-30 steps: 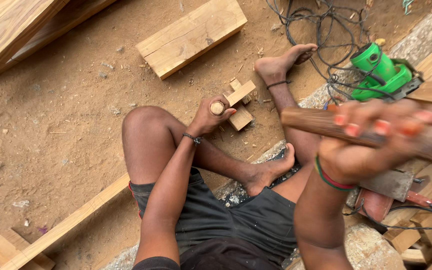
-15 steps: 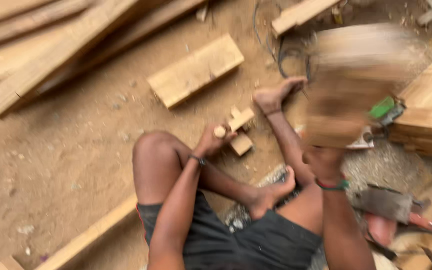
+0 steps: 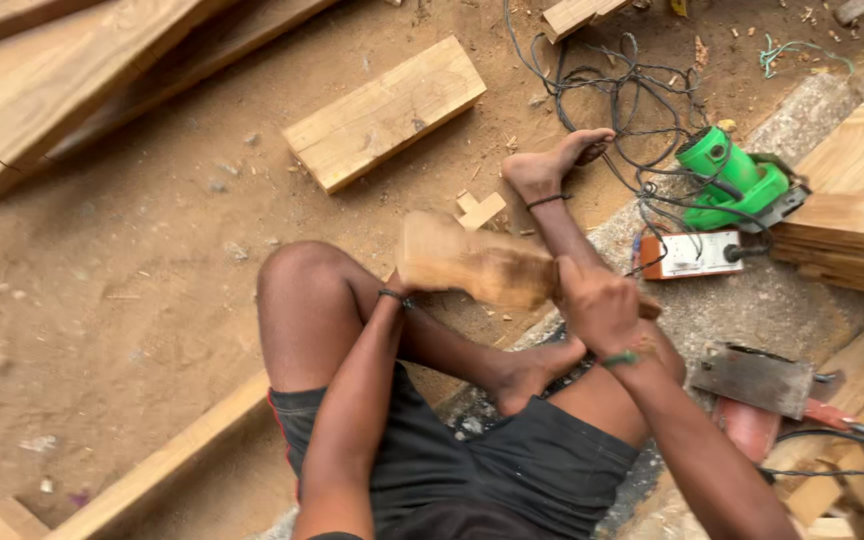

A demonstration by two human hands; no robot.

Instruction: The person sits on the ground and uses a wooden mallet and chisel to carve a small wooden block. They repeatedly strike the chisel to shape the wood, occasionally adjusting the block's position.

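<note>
Sandy dirt floor (daylit, plank-strewn)

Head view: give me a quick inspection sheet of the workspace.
Surface: sandy dirt ground with wood chips.
Job's things: blurred wooden mallet; small wooden pieces beyond it.
Clutter: short plank, long boards, green power tool, orange-and-white box, metal plate.
Grippers: right hand grips the mallet handle; left hand mostly hidden behind the mallet head.
Cables: black tangle by the foot.
Surroundings: stacked timber on the right.
</note>
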